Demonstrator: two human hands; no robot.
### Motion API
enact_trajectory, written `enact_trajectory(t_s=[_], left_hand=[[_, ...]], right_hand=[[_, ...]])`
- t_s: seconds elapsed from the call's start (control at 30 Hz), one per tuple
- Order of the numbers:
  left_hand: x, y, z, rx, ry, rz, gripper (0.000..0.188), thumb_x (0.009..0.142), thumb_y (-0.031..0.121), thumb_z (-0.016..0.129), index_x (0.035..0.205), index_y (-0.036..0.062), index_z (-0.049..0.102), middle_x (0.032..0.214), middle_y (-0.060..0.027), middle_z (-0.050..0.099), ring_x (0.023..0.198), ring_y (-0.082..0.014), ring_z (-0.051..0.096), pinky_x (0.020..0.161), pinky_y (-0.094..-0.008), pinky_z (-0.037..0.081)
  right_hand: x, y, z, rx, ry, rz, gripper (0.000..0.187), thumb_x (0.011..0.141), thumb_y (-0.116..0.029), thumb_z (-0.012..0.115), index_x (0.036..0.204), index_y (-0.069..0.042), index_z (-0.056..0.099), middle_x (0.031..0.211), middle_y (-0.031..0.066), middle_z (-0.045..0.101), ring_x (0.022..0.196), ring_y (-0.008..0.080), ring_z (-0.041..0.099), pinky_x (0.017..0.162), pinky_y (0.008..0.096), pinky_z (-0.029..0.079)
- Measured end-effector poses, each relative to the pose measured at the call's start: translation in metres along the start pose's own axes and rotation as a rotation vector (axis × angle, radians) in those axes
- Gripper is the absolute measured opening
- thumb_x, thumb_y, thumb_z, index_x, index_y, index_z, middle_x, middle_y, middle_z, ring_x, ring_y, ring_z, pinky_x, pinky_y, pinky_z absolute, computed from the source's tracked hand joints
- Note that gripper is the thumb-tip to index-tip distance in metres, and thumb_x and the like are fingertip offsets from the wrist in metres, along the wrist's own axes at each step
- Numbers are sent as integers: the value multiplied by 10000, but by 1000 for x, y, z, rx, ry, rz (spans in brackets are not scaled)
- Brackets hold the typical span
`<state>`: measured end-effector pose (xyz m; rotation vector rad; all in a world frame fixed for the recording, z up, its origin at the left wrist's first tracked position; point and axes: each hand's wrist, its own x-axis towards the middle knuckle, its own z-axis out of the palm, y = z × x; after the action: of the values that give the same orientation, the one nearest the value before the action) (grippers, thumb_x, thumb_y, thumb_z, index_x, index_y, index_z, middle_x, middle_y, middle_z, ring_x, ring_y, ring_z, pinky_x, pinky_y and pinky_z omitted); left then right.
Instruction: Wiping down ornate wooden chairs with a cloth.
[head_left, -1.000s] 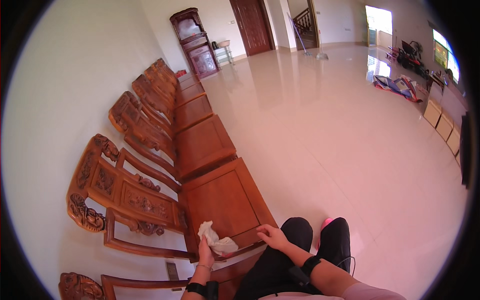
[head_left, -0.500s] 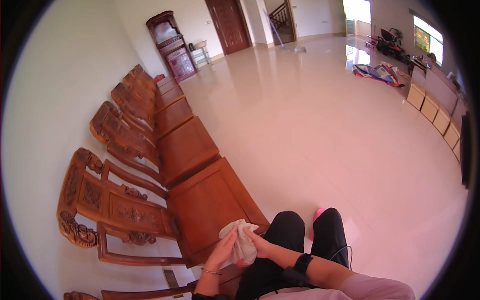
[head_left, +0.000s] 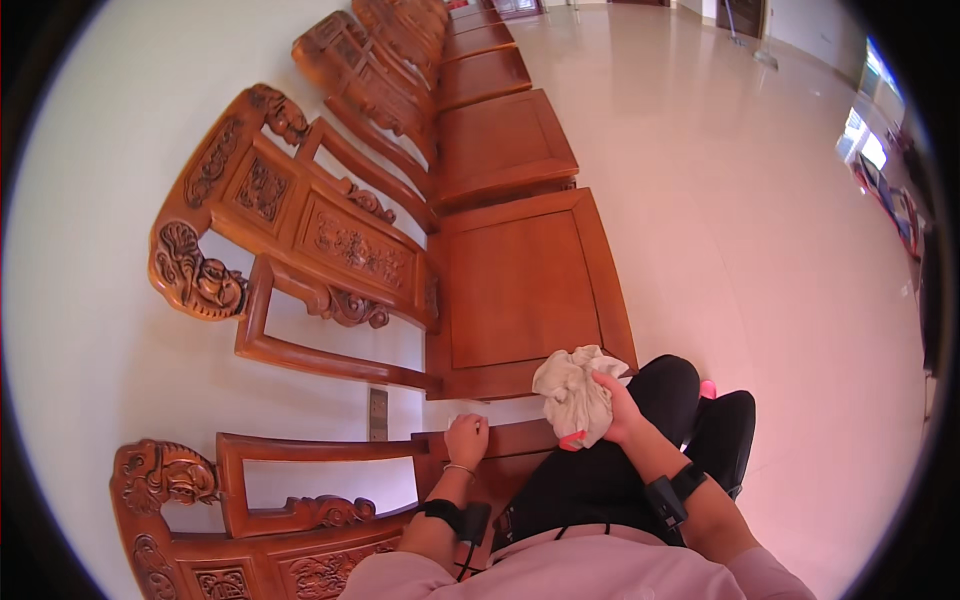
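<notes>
A crumpled beige cloth is bunched up in my right hand, above my thigh and close to the front corner of a wooden chair seat. A small red-pink patch shows at the cloth's lower edge; what it is I cannot make out. My left hand is curled closed, apart from the cloth. It is over the wooden armrest side of the chair I sit on, and nothing sticks out of its fingers.
A row of carved wooden chairs runs along the white wall on my left. A wall socket plate sits low between two armrests. Glossy tiled floor spreads to the right, with a broom far off.
My view has swung left and down. Both hands were on the cloth; the left has let go and moved left, while the right keeps the cloth, now bunched up.
</notes>
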<state>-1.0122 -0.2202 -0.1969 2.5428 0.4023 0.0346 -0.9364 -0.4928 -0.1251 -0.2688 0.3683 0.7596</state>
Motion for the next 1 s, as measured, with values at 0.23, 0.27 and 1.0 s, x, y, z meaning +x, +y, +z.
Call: enact_trajectory(t_s=[0.23, 0.27, 1.0], left_hand=[[22, -19, -2, 285, -146, 4, 346, 809, 384, 536, 833, 68, 674, 855, -144, 622, 831, -303, 605, 746, -426, 462], [25, -20, -4, 338, -179, -8, 389, 807, 421, 518, 847, 68, 679, 877, -150, 622, 846, -303, 603, 745, -419, 460], [30, -30, -2, 202, -243, 57, 366, 802, 408, 505, 780, 78, 662, 814, -117, 638, 799, -272, 623, 694, -424, 500]], right_hand=[[21, -37, 51, -385, 65, -36, 465, 885, -240, 539, 1288, -55, 398, 1142, 137, 569, 1021, 293, 581, 873, 430, 478], [27, -44, 65, -503, 76, -51, 476, 881, -246, 548, 1289, -55, 392, 1121, 134, 572, 1003, 283, 588, 847, 421, 490], [163, 89, 394, -1774, -851, -592, 585, 716, -197, 628, 1250, -81, 418, 1047, 203, 578, 979, 406, 540, 851, 432, 449]])
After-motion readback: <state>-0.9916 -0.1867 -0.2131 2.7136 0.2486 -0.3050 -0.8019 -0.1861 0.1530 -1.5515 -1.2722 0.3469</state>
